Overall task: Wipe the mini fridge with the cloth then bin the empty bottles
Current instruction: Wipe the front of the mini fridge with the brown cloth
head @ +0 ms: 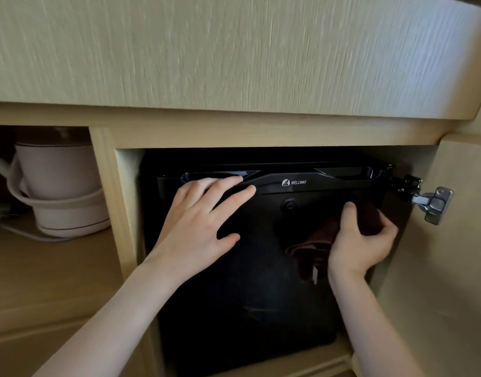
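Head view: looking down into a pale wood cabinet, where the black mini fridge (234, 308) sits in the open compartment.
Left hand (198, 221): flat on the fridge door, fingers straight and spread, tips up at the glossy top trim, arm reaching in from lower left.
Right hand (361, 240): fingers curled round the cloth (310, 243), thumb pointing up.
Cloth: dark brown, bunched against the door's upper right, a fold hanging below.
Kettle (57, 180): pale, cord wrapped round it, in the left compartment.

both arms reach forward; left hand (198, 213) flat, right hand (361, 240) curled, gripping.
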Available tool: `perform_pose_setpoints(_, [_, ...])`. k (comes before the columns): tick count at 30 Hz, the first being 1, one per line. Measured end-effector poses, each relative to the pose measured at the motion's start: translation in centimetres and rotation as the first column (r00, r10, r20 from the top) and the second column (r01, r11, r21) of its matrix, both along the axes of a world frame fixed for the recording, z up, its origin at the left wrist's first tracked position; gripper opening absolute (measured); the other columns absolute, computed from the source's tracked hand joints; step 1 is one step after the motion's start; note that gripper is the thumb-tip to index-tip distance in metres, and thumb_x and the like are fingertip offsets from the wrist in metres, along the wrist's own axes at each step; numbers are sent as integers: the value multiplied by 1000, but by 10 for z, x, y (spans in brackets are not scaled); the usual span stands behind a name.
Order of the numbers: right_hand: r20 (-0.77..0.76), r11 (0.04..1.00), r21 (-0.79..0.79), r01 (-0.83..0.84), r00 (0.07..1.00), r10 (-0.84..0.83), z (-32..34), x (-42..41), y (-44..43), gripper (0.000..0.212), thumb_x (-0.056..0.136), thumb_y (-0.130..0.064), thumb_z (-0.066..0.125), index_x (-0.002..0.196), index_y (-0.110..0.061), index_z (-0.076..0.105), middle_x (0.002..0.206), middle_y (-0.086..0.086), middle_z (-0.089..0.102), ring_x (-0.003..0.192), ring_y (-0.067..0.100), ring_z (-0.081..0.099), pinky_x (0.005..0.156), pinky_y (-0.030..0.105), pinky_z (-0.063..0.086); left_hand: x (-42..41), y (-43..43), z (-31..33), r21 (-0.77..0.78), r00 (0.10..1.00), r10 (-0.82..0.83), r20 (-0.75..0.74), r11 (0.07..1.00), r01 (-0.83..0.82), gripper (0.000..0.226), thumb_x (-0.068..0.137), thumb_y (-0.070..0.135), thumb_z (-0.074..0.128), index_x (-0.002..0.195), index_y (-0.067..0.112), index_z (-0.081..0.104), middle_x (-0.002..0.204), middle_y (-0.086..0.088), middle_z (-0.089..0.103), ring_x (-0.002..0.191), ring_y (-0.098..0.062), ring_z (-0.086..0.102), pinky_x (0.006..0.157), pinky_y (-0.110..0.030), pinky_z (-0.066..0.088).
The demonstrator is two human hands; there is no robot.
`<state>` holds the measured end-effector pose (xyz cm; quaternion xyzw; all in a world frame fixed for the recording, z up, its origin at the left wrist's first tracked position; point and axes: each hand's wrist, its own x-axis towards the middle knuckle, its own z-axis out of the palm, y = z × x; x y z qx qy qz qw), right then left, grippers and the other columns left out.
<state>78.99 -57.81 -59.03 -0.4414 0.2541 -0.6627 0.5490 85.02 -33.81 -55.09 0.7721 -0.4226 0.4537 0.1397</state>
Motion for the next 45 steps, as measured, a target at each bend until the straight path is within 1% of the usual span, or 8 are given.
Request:
perform_pose_setpoints(7, [-110,952,-306,-7,993,-28,-17,8,31,48,81,-24,78,120,-11,54,114,2,51,100,-5,53,82,6,43,5,-11,-6,-53,995,61,75,997,-57,75,69,46,72,140,31,53,145,4,50,122,-24,44,106,-38,16])
perform_pose_setpoints(10, [-109,983,-186,14,993,-35,-27,4,2,42,82,-23,78,115,-14,53,112,2,52,97,-11,53,77,2,42,8,-17,-7,-65,990,83,114,995,-76,74,69,49,72,139,32,54,145,5,50,123,-24,45,105,-41,17])
perform_pose_setpoints(15, [-77,972,237,5,997,14,-49,-11,-25,42,87,-25,74,120,-14,49,124,9,55,109,19,58,86,21,48,9,-19,-11,-70,987,94,132,994,-85,75,69,50,72,139,32,54,145,5,50,123,-25,45,104,-41,16])
perform_pose_setpoints(22, [-39,965,-260,30,998,-42,1,9,-1,47,78,-31,78,117,-17,55,111,1,55,100,4,58,80,11,47,13,-22,-18,-52,975,87,203,996,-78,76,74,47,71,144,26,49,155,1,42,135,-20,42,115,-40,18])
perform_pose_setpoints(28, [-156,990,140,9,988,13,-74,-5,0,38,87,-25,73,116,-15,50,117,7,51,103,18,58,84,30,53,18,-19,-25,-57,973,95,212,995,-85,74,78,51,66,146,27,47,157,6,39,132,-18,46,116,-36,15])
perform_pose_setpoints(34, [20,964,-265,-2,1000,7,13,4,-3,41,79,-28,81,108,-21,52,102,-3,59,91,4,61,69,10,49,21,-25,-24,-96,967,104,232,992,-84,73,79,54,64,146,29,49,158,9,38,130,-19,47,116,-36,14])
perform_pose_setpoints(41, [-74,999,45,18,997,-15,-49,-6,-9,36,83,-20,78,105,-15,50,101,1,56,88,10,59,73,22,55,22,-24,-23,-78,969,97,228,994,-81,75,77,53,65,146,29,49,158,10,38,131,-18,45,116,-35,12])
perform_pose_setpoints(45, [-49,980,-198,15,998,-25,-12,-8,-18,38,79,-25,81,106,-18,55,102,0,59,91,7,60,72,10,48,22,-23,-22,-73,971,93,220,994,-79,77,75,53,65,146,29,47,159,10,36,133,-19,44,116,-37,13])
